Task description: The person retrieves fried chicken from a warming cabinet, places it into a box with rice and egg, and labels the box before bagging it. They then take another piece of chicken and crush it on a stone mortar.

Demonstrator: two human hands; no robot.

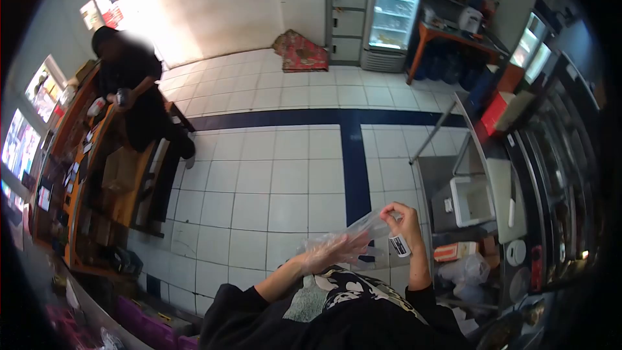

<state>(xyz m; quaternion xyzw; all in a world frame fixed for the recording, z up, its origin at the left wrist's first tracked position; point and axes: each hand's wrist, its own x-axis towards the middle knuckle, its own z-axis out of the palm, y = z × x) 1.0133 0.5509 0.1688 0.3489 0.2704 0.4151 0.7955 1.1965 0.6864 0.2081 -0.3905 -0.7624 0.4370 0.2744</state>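
Observation:
My left hand (337,247) is inside a thin clear plastic glove (315,253), its fingers stretched out to the right. With fingertips pinched, my right hand (403,221) holds the loose end of the clear plastic, which is pulled taut up and to the right. A small white label with black print (399,245) shows just below my right hand; what it is fixed to, I cannot make out. Both hands are in front of my body, over a patterned apron (369,291).
A metal worktable (483,133) stands at right, with a white tub (472,201) on its lower shelf. At left, a person in dark clothes (139,84) stands by a wooden counter (81,201), holding a dark object. A lit glass-door fridge (394,10) is at the back.

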